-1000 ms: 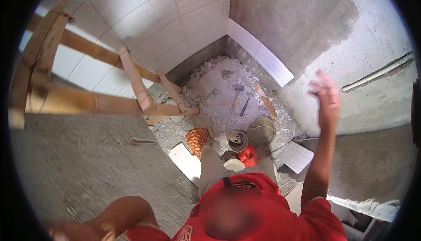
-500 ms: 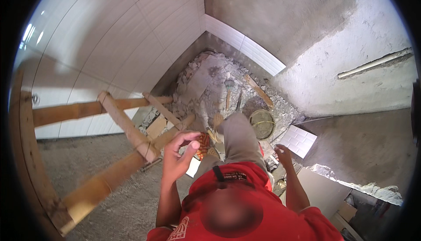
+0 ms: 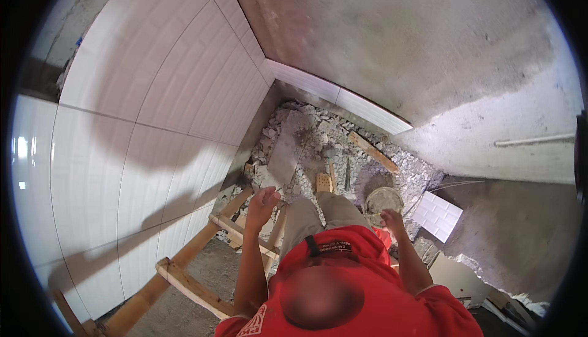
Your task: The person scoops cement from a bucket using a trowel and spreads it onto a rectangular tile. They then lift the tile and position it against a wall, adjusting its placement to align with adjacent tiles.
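Observation:
My left hand (image 3: 263,207) is raised over the wooden ladder (image 3: 177,257), its fingers loosely bent and apart, nothing visible in them. My right hand (image 3: 392,222) hangs low on the right, fingers slightly curled and seemingly empty. In this view it overlaps the near edge of a round bucket (image 3: 384,199) of greyish material; I cannot tell any contact. A long-handled tool (image 3: 331,168) lies on the rubble beyond my legs, beside a dark slim tool (image 3: 347,174). One of my feet, in a yellowish sandal (image 3: 324,182), is by the handle.
Broken rubble (image 3: 306,132) covers the floor in the corner, with a wooden plank (image 3: 373,152) across it. White tiles (image 3: 153,147) face the left wall. A brick-patterned tile (image 3: 436,214) lies right of the bucket. A bare plaster wall (image 3: 392,43) rises ahead.
I have stepped toward the rubble corner, and the ladder now appears lower and nearer my left side. My left hand has moved forward; my right hand now appears over the bucket's edge.

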